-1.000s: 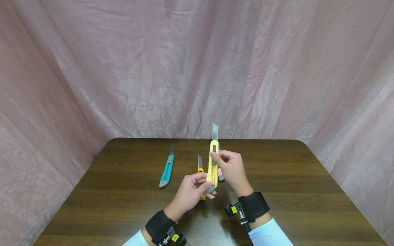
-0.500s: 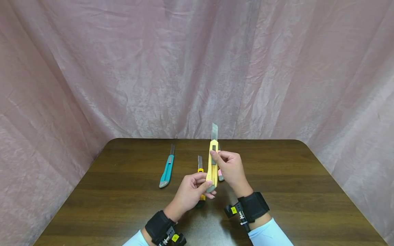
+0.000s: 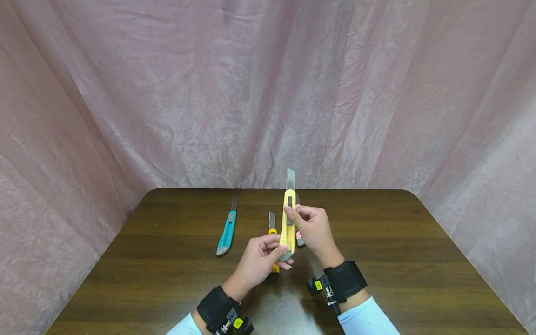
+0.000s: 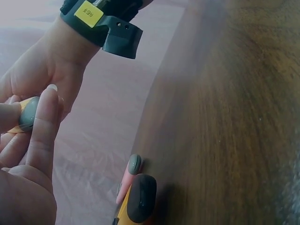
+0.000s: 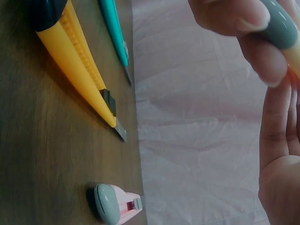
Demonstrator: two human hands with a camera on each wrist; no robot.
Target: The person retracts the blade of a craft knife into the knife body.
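Note:
Both hands hold a pale yellow utility knife (image 3: 288,232) above the table, its blade extended and pointing up and away. My left hand (image 3: 261,260) pinches the grey butt end between thumb and fingers. Higher on the handle, my right hand (image 3: 311,228) grips the knife with the thumb on the grey slider. Partly hidden behind the left hand lies an orange-yellow utility knife (image 5: 77,70) with a black end and its blade out. A pink utility knife (image 5: 119,204) with a grey end lies behind the right hand, mostly covered in the head view.
To the left on the table, a teal utility knife (image 3: 227,232) lies with its blade exposed. The dark brown wooden table (image 3: 377,232) has rounded far corners. A pink curtain (image 3: 268,93) hangs behind it. Each wrist wears a black band with a camera.
The pale yellow knife has shifted very slightly left in both hands. The grips stay the same, and the other knives have not moved.

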